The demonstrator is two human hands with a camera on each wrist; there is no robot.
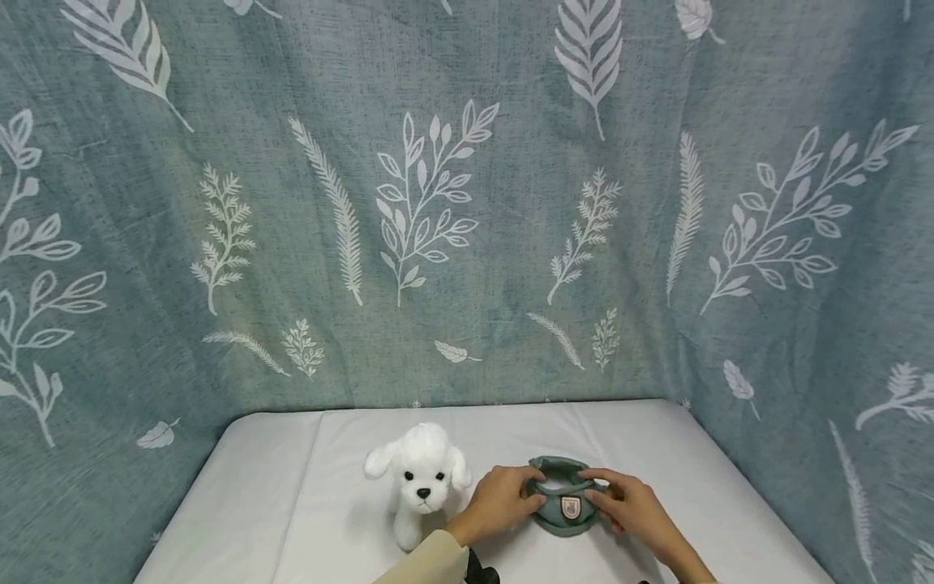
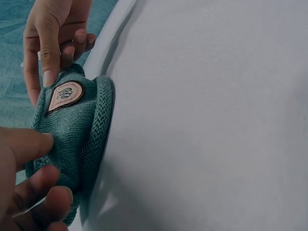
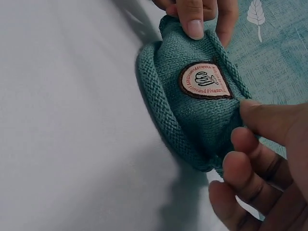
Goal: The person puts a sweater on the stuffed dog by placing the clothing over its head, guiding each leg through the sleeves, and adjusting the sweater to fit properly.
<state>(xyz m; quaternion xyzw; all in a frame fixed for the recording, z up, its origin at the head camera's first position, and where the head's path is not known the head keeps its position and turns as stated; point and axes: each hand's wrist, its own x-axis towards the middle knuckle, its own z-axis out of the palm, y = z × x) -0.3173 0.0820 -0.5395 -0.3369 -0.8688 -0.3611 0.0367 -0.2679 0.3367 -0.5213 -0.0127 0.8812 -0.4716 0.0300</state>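
Observation:
A small green knitted garment [image 1: 549,519] with rolled edges is held up between both hands, its top opening spread wide. On its front sits a pale patch [image 3: 204,81] with a dark border and printed lettering. My left hand [image 1: 499,499] pinches the left side of the upper rim, thumb in front. Opposite it, my right hand [image 1: 633,504] pinches the right side of the rim in the same way. The garment's lower rolled edge lies close over the white table. To the left, near my left hand, stands a white plush dog [image 1: 425,466] with floppy ears, facing me.
The white-covered table [image 1: 292,487] has a fold line running across its left part. Behind it and at both sides hangs a blue-green curtain [image 1: 467,341] printed with white leaves. A black device [image 1: 481,569] shows at my left wrist.

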